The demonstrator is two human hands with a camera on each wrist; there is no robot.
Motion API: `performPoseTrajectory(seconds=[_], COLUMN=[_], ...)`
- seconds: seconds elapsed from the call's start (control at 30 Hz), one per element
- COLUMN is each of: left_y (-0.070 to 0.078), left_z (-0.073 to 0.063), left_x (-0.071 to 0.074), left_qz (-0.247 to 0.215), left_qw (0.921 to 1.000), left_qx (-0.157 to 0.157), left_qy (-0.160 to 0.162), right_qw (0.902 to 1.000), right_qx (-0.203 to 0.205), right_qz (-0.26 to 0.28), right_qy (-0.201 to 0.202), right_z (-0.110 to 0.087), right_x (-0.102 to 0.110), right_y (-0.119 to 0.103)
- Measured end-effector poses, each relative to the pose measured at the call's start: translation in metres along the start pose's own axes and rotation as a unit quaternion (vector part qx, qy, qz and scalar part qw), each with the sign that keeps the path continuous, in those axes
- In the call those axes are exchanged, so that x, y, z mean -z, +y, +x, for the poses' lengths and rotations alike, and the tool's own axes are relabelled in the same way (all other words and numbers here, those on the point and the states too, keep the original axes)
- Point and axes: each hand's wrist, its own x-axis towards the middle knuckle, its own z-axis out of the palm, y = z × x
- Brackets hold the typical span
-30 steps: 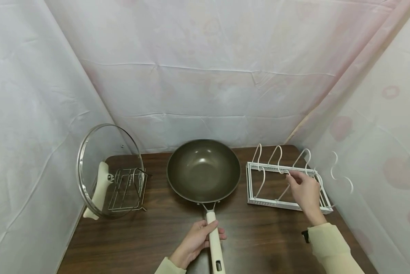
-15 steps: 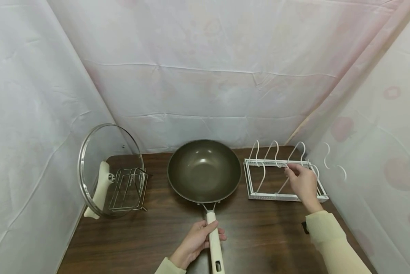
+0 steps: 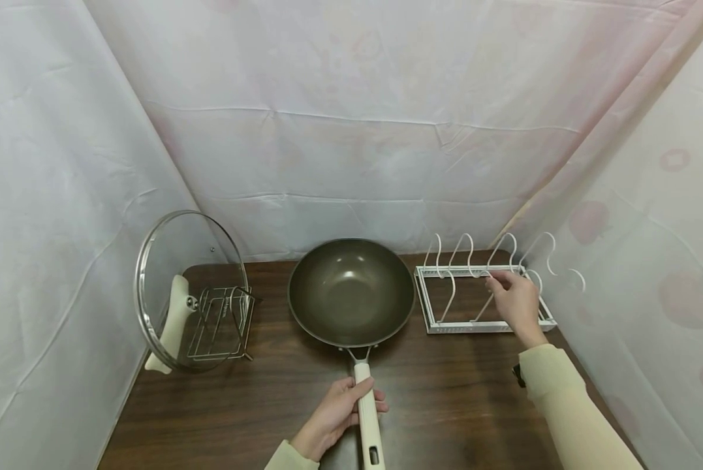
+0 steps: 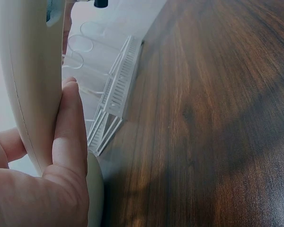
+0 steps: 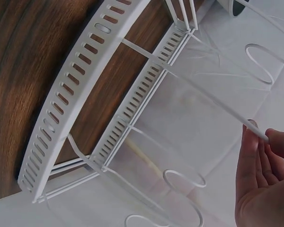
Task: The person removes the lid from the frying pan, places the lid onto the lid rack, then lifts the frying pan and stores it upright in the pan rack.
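Observation:
A dark frying pan (image 3: 351, 294) lies on the table with its cream handle (image 3: 370, 427) toward me. My left hand (image 3: 341, 406) grips that handle; the left wrist view shows thumb and fingers on either side of the handle (image 4: 35, 85). To the right stands a white rack (image 3: 465, 328) with a slotted frame and several curved wire dividers. The thumb and fingers of my right hand (image 3: 517, 305) pinch the end of one wire divider (image 5: 217, 103), seen up close in the right wrist view.
A glass lid (image 3: 207, 228) with a cream handle leans upright on a small wire stand (image 3: 218, 358) at the left. Pale curtains (image 3: 351, 163) close in the wooden table (image 3: 445, 405) at the back and both sides.
The white rack has slid away from me and slightly left, with my right hand still pinching its divider. My left hand and the frying pan have stayed in place.

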Motion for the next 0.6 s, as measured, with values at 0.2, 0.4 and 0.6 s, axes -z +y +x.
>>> performPoseTrajectory(seconds=[0.2, 0.4, 0.6], left_y=[-0.0004, 0.0008, 0.0037], left_z=[-0.0033, -0.004, -0.0058], left_x=[-0.0001, -0.0034, -0.0085], left_qz=[-0.004, -0.047, -0.088], left_qw=[1.0, 0.9987, 0.9959], left_qx=[0.005, 0.01, 0.015], left_qy=[-0.003, -0.016, -0.016], right_qw=[1.0, 1.0, 1.0], right_qx=[0.001, -0.002, 0.001], right_qz=[0.004, 0.005, 0.005], right_qy=[-0.002, -0.003, 0.007], right_z=[-0.0002, -0.0007, -0.0012], right_x=[0.0005, 0.0012, -0.0003], right_y=[-0.0012, -0.0021, -0.0027])
